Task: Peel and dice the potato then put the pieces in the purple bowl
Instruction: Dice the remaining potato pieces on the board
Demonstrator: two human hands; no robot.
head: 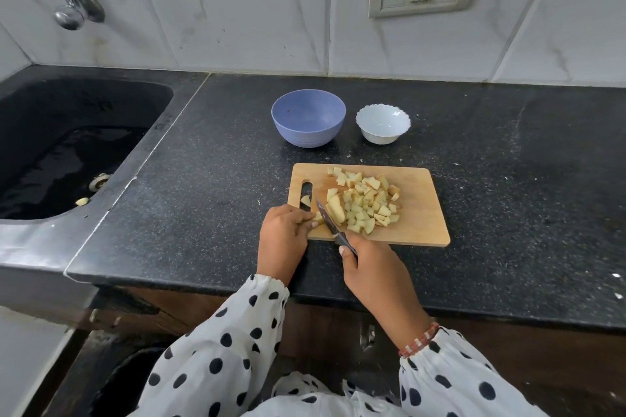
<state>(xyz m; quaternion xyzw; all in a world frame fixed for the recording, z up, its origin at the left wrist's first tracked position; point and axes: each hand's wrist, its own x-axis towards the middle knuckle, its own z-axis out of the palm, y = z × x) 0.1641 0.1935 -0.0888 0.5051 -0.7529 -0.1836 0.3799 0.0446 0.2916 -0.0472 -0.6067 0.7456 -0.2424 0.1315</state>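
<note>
While most of the potato already lies as a heap of diced pieces [364,201] on the middle of the cutting board [420,213], dicing is not yet finished. One larger uncut slab [336,209] stands at the heap's left edge, touching the blade of the knife [327,218]. The right hand [376,272], just off the board's near edge, has its fingers wrapped round the knife handle, the blade angled across the board's near-left corner. The left hand [283,230], at the board's near-left corner, has its fingers curled onto a small potato piece [317,216] just left of the blade; how firmly they pinch it cannot be told. One stray piece [305,200] rests in the board's handle slot.

Peeling appears done, though a few cubes show reddish edges that may be leftover skin. The purple bowl [308,118] stands on the counter [508,162] beyond the board's far-left corner and holds no potato; the transfer has not begun. A white bowl [382,123], beyond the board's far edge and right of the purple one, also looks empty. Remaining, by this judgement: cut the slab and the held piece, then move all pieces into the purple bowl.
</note>
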